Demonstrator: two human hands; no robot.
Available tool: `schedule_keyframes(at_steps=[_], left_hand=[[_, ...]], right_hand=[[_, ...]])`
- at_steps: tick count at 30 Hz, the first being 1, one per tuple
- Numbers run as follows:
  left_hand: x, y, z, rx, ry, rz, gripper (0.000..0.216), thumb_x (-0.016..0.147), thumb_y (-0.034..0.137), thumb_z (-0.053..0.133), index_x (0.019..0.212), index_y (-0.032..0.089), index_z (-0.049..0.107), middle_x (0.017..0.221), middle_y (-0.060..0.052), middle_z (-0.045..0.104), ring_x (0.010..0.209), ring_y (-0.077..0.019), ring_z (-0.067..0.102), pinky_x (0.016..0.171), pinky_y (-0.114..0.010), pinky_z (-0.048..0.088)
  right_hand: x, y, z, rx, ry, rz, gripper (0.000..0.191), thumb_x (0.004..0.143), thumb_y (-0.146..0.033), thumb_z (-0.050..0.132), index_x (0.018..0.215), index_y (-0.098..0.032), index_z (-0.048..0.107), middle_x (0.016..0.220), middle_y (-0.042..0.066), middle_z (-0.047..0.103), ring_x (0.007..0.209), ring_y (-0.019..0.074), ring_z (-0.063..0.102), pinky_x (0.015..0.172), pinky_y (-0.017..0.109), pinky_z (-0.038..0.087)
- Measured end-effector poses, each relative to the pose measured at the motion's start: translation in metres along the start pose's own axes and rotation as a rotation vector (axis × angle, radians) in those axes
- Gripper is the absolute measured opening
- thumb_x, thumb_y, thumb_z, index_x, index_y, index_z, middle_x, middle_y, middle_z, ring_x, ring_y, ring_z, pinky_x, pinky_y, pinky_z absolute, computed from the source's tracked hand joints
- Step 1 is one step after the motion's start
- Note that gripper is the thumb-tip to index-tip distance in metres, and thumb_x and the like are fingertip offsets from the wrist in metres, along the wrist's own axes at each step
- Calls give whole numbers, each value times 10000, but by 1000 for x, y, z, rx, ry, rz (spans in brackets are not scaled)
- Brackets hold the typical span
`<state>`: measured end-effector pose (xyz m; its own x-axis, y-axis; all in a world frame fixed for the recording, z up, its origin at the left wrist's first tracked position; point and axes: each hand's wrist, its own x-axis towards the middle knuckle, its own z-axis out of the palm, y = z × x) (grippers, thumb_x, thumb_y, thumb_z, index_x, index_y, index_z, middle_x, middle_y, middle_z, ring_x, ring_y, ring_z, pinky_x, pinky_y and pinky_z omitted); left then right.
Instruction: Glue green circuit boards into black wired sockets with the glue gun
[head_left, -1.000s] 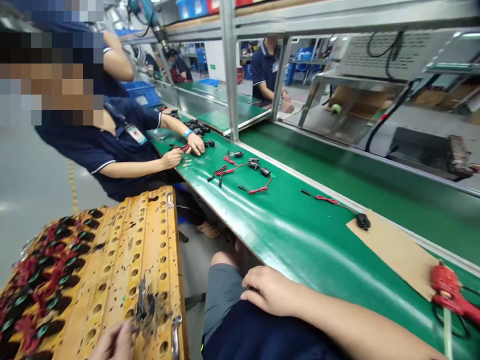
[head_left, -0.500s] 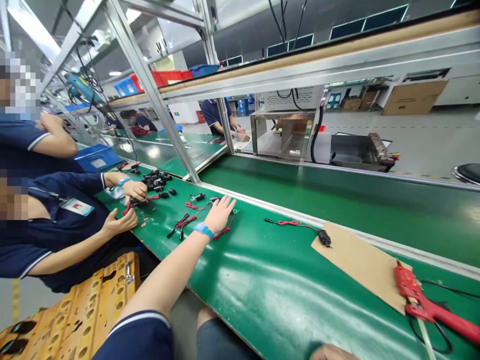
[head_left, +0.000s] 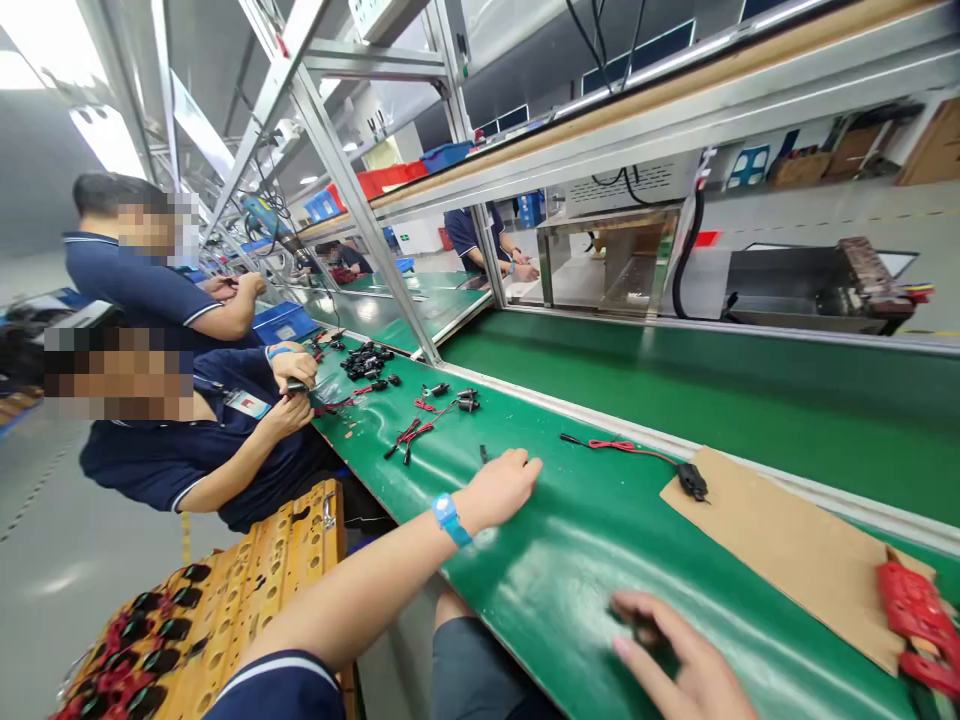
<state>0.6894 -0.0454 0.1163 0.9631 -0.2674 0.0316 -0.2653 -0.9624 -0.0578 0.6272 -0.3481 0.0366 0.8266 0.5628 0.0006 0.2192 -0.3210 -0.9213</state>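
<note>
Landmark: tan cardboard sheet point(head_left: 780, 565). Your left hand point(head_left: 499, 490) is left of it, over the glossy green bench top point(head_left: 555, 620), fingers curled in together. A short black tip point(head_left: 483, 454) shows just beyond your knuckles; palm side hidden, so cannot tell if you're clamped on its piece. Your right hand point(head_left: 709, 680), nearer you than the sheet, is blurred, thumb and fingers well apart.

Risks: gripping by thin wire alone could strain its joint. A wide left sweep may snag the crossed red leads point(head_left: 411, 435), farther left of the sheet, and tangle them. Red gun-shaped tool point(head_left: 919, 615) rests at the sheet's right end; if its nozzle is hot, a careless reach could burn you.

Materials: sheet flat, matt, sharp-cornered. Black plug point(head_left: 691, 482) on its left end: stubby, moulded; slim red lead point(head_left: 626, 446) running off it, looped. Bench top slick, rippled; rounded parts might roll. Wooden tray point(head_left: 300, 540), well left of the sheet: yellow, scuffed, drilled with round holes.
</note>
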Motion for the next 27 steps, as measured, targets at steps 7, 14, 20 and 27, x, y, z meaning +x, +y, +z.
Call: schedule_keyframes(at_steps=[7, 14, 20, 27], left_hand=[[-47, 126, -15, -394, 224, 126, 372, 1021, 204, 474, 1392, 219, 486, 1201, -141, 614, 1112, -257, 625, 959, -422, 567], [-64, 171, 14, -1222, 46, -99, 385, 930, 308, 671, 1296, 260, 563, 1168, -105, 681, 1050, -265, 689, 896, -431, 599], [-61, 183, 0, -1675, -435, -62, 211, 990, 328, 612, 1175, 228, 594, 1105, -60, 682, 977, -184, 633, 909, -323, 500], [-46, 206, 7, -1822, -523, -216, 310, 1056, 395, 455, 939, 178, 642, 882, -50, 655, 717, -146, 576, 692, -293, 467]], right_hand=[[9, -40, -16, 124, 57, -51, 513, 902, -467, 679, 1317, -180, 587, 1371, 146, 625, 1262, 303, 579, 1110, 502, 432], [-44, -51, -67, 294, -83, 87, 275, 983, -389, 594, 858, -156, 668, 706, -22, 611, 647, 115, 531, 638, 250, 423], [-55, -35, -88, 393, -77, 212, 311, 947, -457, 652, 932, -152, 712, 633, -59, 478, 566, 87, 406, 536, 229, 323], [-61, -19, -99, 534, -84, 244, 329, 904, -474, 711, 825, -156, 699, 643, -37, 555, 570, 89, 442, 545, 227, 358]])
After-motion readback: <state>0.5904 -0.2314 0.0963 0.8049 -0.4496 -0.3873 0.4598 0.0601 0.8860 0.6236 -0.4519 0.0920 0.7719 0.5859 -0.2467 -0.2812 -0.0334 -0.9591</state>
